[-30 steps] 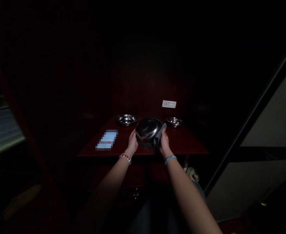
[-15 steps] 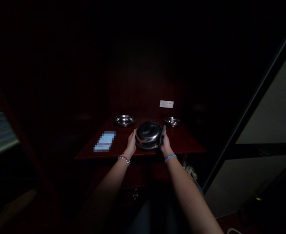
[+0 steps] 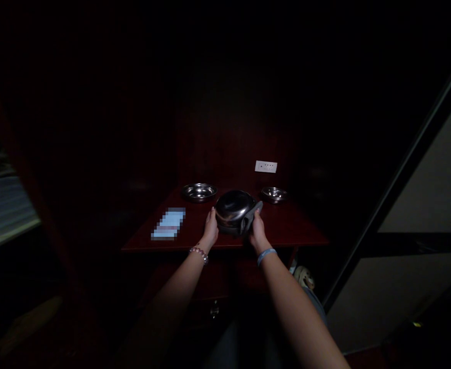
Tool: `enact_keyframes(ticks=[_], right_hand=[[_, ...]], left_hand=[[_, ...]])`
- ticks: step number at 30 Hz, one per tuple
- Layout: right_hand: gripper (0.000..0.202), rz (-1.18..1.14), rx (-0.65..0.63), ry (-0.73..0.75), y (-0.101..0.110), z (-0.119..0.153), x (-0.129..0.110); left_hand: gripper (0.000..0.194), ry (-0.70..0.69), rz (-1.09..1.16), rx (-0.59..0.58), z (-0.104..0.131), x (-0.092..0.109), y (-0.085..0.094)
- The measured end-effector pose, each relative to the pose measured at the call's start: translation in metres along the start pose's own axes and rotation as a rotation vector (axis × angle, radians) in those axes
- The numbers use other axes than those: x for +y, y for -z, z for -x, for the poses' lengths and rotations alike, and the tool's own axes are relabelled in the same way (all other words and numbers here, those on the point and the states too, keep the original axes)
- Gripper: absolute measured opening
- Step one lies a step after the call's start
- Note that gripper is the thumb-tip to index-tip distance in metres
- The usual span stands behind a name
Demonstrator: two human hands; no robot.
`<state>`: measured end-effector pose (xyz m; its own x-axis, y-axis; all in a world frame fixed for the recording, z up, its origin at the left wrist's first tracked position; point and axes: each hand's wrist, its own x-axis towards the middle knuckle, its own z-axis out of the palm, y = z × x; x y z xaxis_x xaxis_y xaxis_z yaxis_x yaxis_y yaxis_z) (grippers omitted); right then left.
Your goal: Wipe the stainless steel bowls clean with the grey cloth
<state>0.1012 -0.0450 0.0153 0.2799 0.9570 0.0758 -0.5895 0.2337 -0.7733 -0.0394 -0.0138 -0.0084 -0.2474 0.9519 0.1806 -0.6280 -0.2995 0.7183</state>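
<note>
Standing behind: wider dish (image 3: 199, 192), smaller dish (image 3: 274, 195). Our hands (image 3: 210, 229) are clasping one bowl (image 3: 232, 206), apparently upturned; grey cloth (image 3: 250, 217) is covering more of its near side than before.

Shiny metal bowl (image 3: 233, 205), bottom up, grey cloth (image 3: 250, 217) against right side.
</note>
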Motion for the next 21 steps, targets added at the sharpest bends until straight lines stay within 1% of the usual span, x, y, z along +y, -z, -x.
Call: enact_keyframes(ticks=[2,3,6,8,10,13,17,21], right_hand=[[0.036,0.001,0.024,-0.045,-0.002,0.001,-0.001],[0.035,0.016,0.016,-0.047,-0.003,0.002,-0.002],[0.033,0.046,0.003,-0.018,-0.005,0.005,-0.008],[0.032,0.039,0.023,0.001,-0.004,0.006,-0.013],[0.033,0.024,0.051,0.002,-0.001,0.005,-0.019],[0.033,0.026,0.057,-0.021,0.006,0.001,-0.026],[0.035,0.056,0.004,-0.036,0.013,-0.004,-0.029],[0.036,0.073,-0.035,-0.026,0.015,-0.004,-0.03]], left_hand=[[0.028,-0.018,0.007,0.043,-0.001,0.001,0.0],[0.027,-0.02,0.012,0.068,-0.002,0.002,-0.001],[0.027,0.0,0.01,0.135,-0.001,0.005,-0.002],[0.026,0.015,-0.008,0.15,0.0,0.007,-0.002],[0.026,0.029,-0.037,0.132,0.003,0.008,-0.002],[0.028,0.047,-0.076,0.083,0.006,0.011,-0.002],[0.03,0.063,-0.074,0.078,0.008,0.015,-0.004],[0.032,0.044,-0.055,0.077,0.012,0.016,-0.007]])
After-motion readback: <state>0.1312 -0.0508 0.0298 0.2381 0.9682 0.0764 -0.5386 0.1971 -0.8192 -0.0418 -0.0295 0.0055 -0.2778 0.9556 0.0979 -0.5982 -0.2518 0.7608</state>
